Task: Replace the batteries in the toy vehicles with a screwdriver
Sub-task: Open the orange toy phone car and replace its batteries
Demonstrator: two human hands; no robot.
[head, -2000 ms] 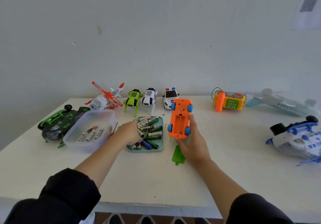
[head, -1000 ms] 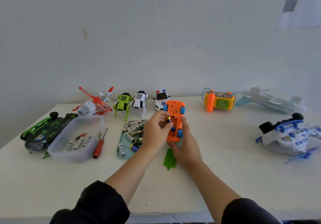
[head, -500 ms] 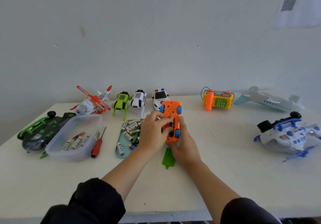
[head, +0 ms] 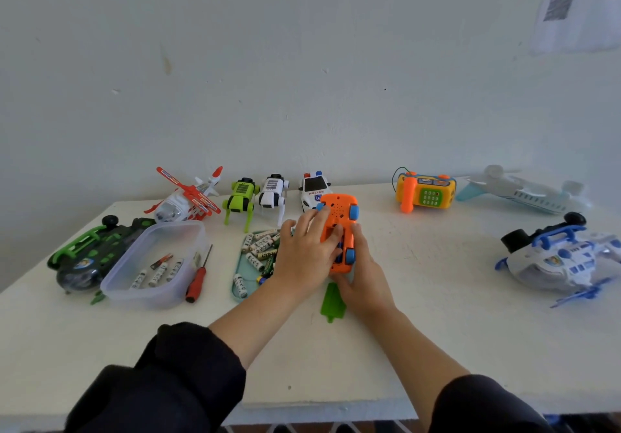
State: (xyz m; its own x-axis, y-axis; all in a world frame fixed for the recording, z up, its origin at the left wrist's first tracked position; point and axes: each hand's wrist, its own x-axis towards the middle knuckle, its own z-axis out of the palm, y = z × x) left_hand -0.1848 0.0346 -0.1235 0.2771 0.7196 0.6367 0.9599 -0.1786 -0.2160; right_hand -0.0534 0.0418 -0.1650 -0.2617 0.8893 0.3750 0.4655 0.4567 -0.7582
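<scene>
A pale wall backs the white desk (head: 437, 315) I'm watching. At the left lies a red-handled screwdriver (head: 197, 281), beside a teal tray (head: 237, 276) of batteries. Right of the tray, near the middle, the orange toy car (head: 339, 227) lies belly-up, blue wheels showing. My left hand (head: 304, 258) reaches over it, fingertips pressing into its underside; I cannot tell if they pinch anything. My right hand (head: 364, 278) grasps the car's right side from below, fingers curled along it.
</scene>
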